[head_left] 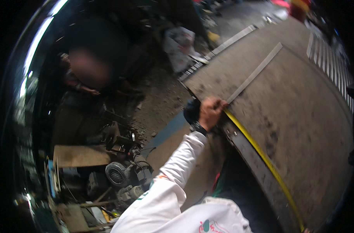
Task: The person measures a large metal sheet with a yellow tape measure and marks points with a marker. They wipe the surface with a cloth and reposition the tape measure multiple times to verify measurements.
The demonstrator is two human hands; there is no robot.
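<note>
My left hand (211, 113) is closed at the near-left edge of a large worn metal-edged worktable (301, 112), its fingers pinching the end of a yellow tape measure (258, 149). The tape runs along the table's edge toward the lower right. Down there only a sliver of my right hand (306, 230) shows by the tape; its fingers are cut off by the frame. A thin flat metal strip (255, 73) lies across the tabletop, one end beside my left fingertips. A black rounded thing (191, 111) sits just behind my left wrist, its kind unclear.
Several parallel metal strips (330, 64) lie at the table's right, and another flat strip (234, 40) along its far-left edge. Beyond stands a white plastic bag (179, 43). Machinery with a motor (118, 173) and a wooden board (81, 155) occupy the lower left. Another person (81, 81) is at the upper left.
</note>
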